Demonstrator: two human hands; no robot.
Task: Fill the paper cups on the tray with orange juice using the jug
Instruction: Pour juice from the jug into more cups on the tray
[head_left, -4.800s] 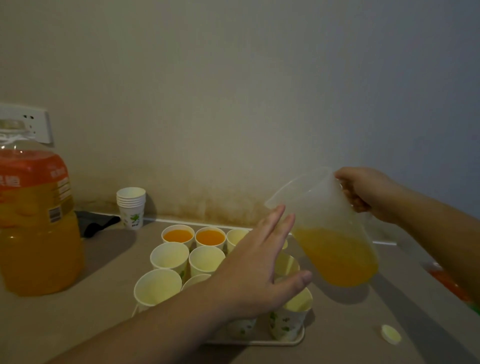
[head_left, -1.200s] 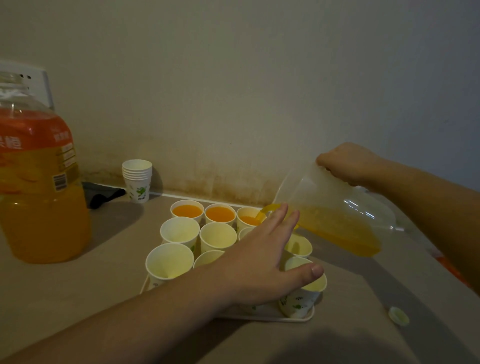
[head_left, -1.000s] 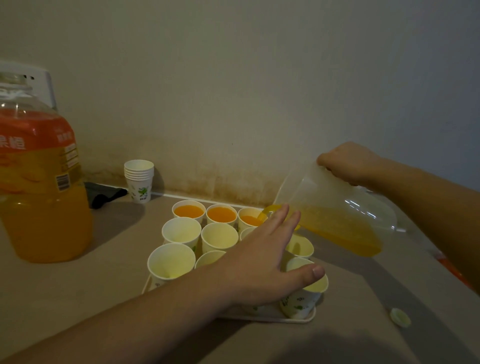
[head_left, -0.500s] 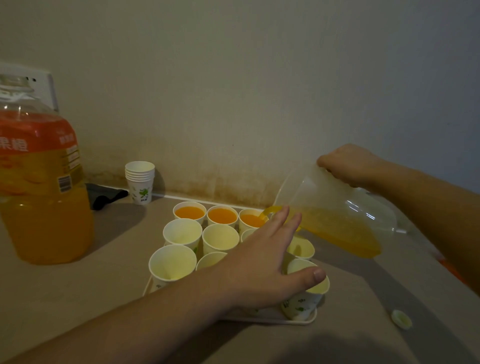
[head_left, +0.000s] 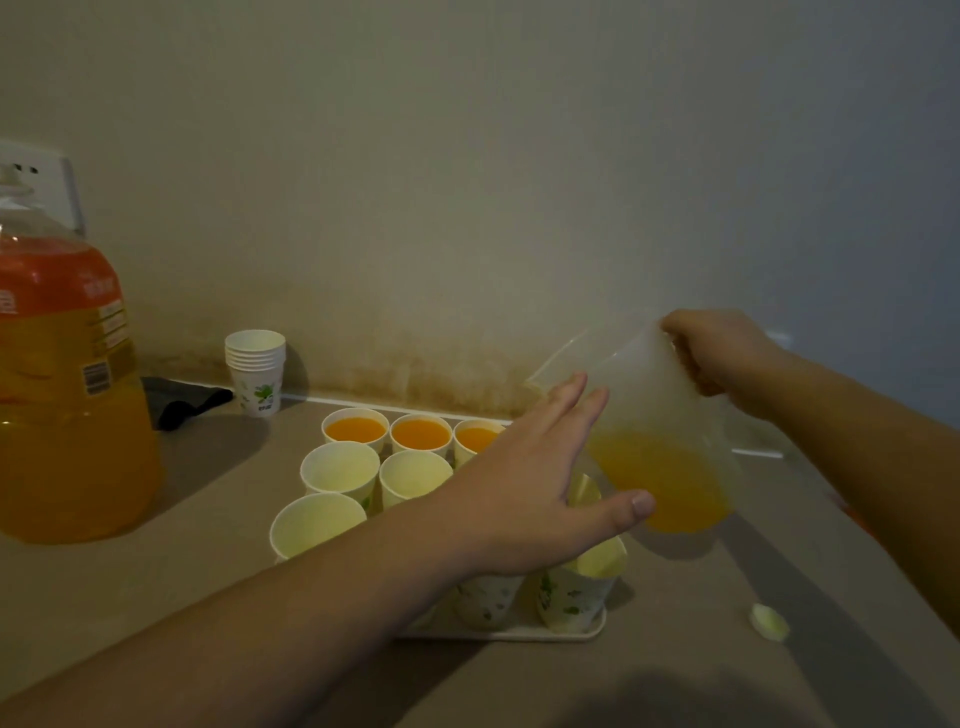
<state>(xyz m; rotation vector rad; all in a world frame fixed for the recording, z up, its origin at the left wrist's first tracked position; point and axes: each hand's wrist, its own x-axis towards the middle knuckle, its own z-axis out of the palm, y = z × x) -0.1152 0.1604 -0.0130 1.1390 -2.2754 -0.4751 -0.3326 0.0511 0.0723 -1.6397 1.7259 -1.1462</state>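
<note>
The right hand (head_left: 711, 353) is wrapped tight round the handle of the clear plastic jug (head_left: 660, 431), which is held up in the air just right of the flat white tray (head_left: 519, 631) so no juice drips on the brown table (head_left: 156, 571); the jug sits nearly level, so the orange juice (head_left: 665, 480) rests low inside and none is coming out; the left hand (head_left: 530, 488) is spread flat and holds nothing, hovering over the white paper cups (head_left: 337, 467), most likely to keep them from tipping; the three cups in the back row (head_left: 421, 434) have juice, and the nearer ones look empty; the big orange juice bottle (head_left: 67, 389) stands far left, out of the way.
</note>
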